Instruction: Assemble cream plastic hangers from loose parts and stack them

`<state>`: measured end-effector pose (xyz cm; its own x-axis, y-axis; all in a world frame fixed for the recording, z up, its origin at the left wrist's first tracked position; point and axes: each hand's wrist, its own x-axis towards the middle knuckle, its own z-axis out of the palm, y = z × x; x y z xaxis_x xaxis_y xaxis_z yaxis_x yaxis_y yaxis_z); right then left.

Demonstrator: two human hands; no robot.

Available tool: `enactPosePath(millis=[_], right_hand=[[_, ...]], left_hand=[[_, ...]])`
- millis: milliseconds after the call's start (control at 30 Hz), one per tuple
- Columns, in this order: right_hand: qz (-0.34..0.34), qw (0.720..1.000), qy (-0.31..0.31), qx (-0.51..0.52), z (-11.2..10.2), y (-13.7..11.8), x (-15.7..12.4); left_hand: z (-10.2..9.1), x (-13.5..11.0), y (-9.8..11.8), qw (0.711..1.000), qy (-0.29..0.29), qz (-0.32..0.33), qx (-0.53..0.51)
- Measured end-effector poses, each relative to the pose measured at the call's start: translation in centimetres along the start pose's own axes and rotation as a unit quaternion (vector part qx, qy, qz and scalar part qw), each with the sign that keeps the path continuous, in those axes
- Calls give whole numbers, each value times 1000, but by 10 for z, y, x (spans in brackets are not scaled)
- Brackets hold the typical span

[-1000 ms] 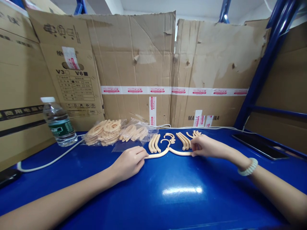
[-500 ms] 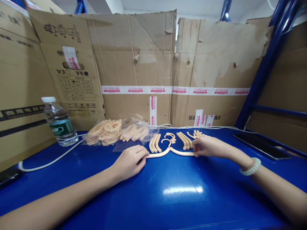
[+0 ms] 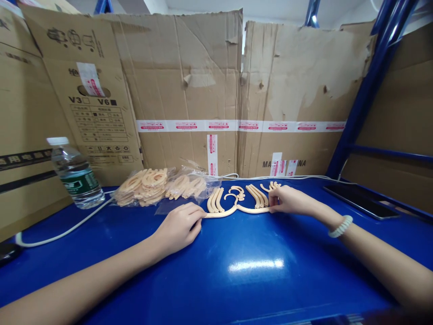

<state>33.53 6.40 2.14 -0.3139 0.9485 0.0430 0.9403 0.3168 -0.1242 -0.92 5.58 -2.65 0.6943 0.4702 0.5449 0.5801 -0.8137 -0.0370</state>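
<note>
A small beige plastic hanger (image 3: 237, 209) lies flat on the blue table (image 3: 237, 271), its hook pointing away from me. My left hand (image 3: 179, 225) pinches the hanger's left arm tip, fingers closed. My right hand (image 3: 287, 199) pinches the right arm tip; a white bead bracelet (image 3: 340, 225) sits on that wrist. Loose beige curved arm pieces (image 3: 216, 200) and more curved arm pieces (image 3: 259, 195) lie just behind the hanger, with small hook pieces (image 3: 237, 192) between them.
Clear bags of beige parts (image 3: 152, 185) lie at the back left. A water bottle (image 3: 75, 174) stands left, beside a white cable (image 3: 67, 228). Cardboard boxes (image 3: 189, 90) wall the back. A dark phone or tablet (image 3: 361, 201) lies right, near a blue rack post (image 3: 365, 90).
Both hands stay pinched on the hanger's ends. The view has shifted slightly, so everything sits a little higher and further left in the picture.
</note>
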Motion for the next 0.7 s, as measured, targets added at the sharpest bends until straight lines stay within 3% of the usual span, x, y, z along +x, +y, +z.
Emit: enactPosePath(millis=[333, 467, 700], right_hand=[[-12, 1000, 4, 9, 0, 3, -1], [-26, 998, 57, -4, -6, -1, -6], [-73, 988, 133, 12, -8, -20, 3]], left_hand=[[-4, 1, 2, 999, 19, 12, 24], [-13, 4, -3, 999, 33, 12, 36], [-31, 25, -18, 992, -47, 61, 100]])
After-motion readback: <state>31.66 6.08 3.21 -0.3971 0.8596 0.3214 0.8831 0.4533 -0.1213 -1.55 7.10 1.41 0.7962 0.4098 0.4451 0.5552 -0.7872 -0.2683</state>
